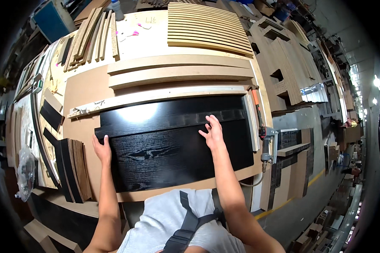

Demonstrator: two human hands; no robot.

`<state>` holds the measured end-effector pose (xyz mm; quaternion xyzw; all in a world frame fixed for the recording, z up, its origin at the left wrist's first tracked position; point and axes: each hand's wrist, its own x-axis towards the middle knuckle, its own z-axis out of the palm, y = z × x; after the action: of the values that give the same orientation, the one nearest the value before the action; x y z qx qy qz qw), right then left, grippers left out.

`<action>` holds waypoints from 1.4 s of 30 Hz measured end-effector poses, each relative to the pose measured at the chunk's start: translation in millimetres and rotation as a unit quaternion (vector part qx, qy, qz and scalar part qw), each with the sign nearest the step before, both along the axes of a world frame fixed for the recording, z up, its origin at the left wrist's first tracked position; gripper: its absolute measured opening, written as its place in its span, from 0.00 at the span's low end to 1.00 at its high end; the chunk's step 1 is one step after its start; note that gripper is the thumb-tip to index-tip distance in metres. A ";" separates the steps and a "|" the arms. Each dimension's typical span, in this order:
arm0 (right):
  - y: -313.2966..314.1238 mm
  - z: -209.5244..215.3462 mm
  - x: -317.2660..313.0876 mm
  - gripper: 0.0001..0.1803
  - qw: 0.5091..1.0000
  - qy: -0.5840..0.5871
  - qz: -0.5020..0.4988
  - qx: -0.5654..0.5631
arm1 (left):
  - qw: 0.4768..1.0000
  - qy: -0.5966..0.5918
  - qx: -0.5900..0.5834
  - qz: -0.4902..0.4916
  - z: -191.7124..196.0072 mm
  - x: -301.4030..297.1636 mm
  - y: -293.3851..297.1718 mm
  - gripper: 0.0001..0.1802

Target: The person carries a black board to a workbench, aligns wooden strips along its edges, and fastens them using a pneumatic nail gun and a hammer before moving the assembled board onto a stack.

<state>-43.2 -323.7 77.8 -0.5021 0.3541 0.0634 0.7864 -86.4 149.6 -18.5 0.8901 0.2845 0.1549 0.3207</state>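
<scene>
A large black wood-grain panel (156, 160) lies flat in front of me. Across it runs a long black strip (156, 126), its left end jutting slightly past the panel's edge. At that end, my left hand (101, 148) holds the strip's near corner between thumb and fingers; the fingertips are partly hidden. Toward the strip's right part, my right hand (213, 132) is open, fingers spread, over its near edge. Whether those fingers touch the surface I cannot tell. A pale wooden batten (164, 96) lies along the panel's far side, with another short batten (252, 122) along its right end.
An air-powered tool (264, 134) with a hose sits right of the panel. Beyond the batten lie long brown boards (177, 72) and a slatted panel (207, 29). Stacked black-and-brown boards (74, 168) stand at the left, near a clear plastic bag (26, 170).
</scene>
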 end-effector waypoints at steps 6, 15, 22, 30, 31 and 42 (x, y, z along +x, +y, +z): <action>-17.1 1.5 43.3 0.48 0.998 -0.025 -0.038 0.044 | 0.999 -0.016 -0.025 -0.035 18.7 34.4 -25.5 0.37; -30.2 -3.2 81.9 0.49 0.994 -0.054 -0.039 0.082 | 0.999 -0.005 -0.001 -0.036 11.8 85.5 -19.6 0.40; -40.1 0.6 80.6 0.47 0.987 -0.089 -0.036 0.127 | 0.999 0.024 0.018 -0.037 17.2 85.5 -15.8 0.41; -63.8 -8.4 36.8 0.35 0.992 -0.083 -0.029 0.095 | 0.994 0.075 0.007 -0.080 21.5 79.8 19.6 0.50; -65.8 5.3 21.0 0.31 0.994 -0.095 -0.005 0.059 | 0.994 0.047 0.060 -0.073 19.4 71.3 26.2 0.49; -318.5 -17.1 -160.2 0.27 0.927 -0.011 -0.057 -0.371 | 0.959 -0.047 0.099 -0.263 56.9 2.2 -246.3 0.33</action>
<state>-203.3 -642.2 60.7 -0.7377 0.3713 -0.1232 0.5503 -84.2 -96.7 38.4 0.9525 0.0087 0.1339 0.2733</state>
